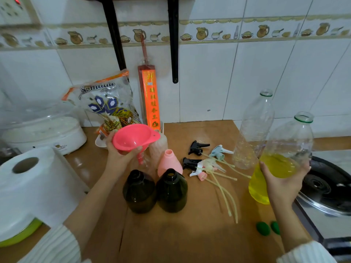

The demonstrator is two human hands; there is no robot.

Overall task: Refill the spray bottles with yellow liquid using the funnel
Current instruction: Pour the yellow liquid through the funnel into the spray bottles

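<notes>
From the head view I have my left hand (121,154) curled under the bowl of the pink funnel (135,137), fingers wrapped round it, holding it tilted in the air behind and above the left dark spray bottle (139,190); its spout hangs over a clear bottle (146,164) I can barely make out, not over any open neck I can be sure of. My right hand (281,179) is cupped round the belly of the large clear bottle of yellow liquid (279,160), uncapped and lifted, well to the right of that dark bottle. A second dark spray bottle (171,190) stands just beside the first on its right, and a pink spray bottle (170,162) sits right behind that one. The trigger sprayer heads (207,162) with their dip tubes lie in a heap further right, before an empty clear bottle (254,130). My worry: if I tip the yellow bottle before the spout is seated in a neck, liquid will run over the wooden counter (190,234). The funnel held aslant could also overflow, and a hasty swing of the big bottle may knock the light empties over.
</notes>
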